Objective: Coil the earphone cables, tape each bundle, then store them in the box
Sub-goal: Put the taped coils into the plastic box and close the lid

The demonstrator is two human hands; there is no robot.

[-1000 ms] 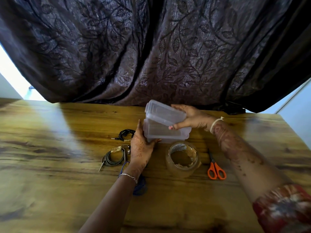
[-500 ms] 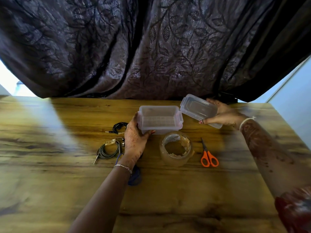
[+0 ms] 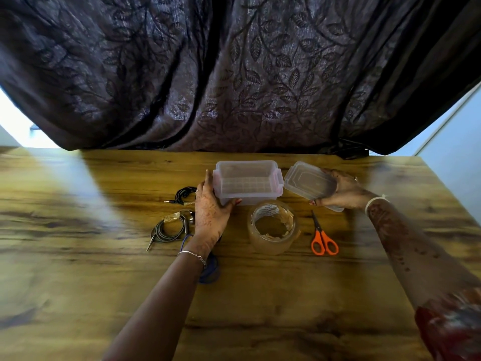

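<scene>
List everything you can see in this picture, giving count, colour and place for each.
box: 1, clear, lid off, back-centre of table
lid: 1, clear, held right of box
black earphone coil: 1, black, left of box
grey-green earphone coil: 1, grey-green, in front of the black one
blue earphone coil: 1, blue, partly under left forearm
tape roll: 1, brownish clear, in front of box
scissors: 1, orange handles, right of tape roll
table: 1, brown wood
curtain: 1, dark, leaf-patterned, behind table
left hand: 1, grips box's left end
right hand: 1, holds lid

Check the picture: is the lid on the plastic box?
No: the right hand holds the lid apart, to the right of the open box.
</scene>
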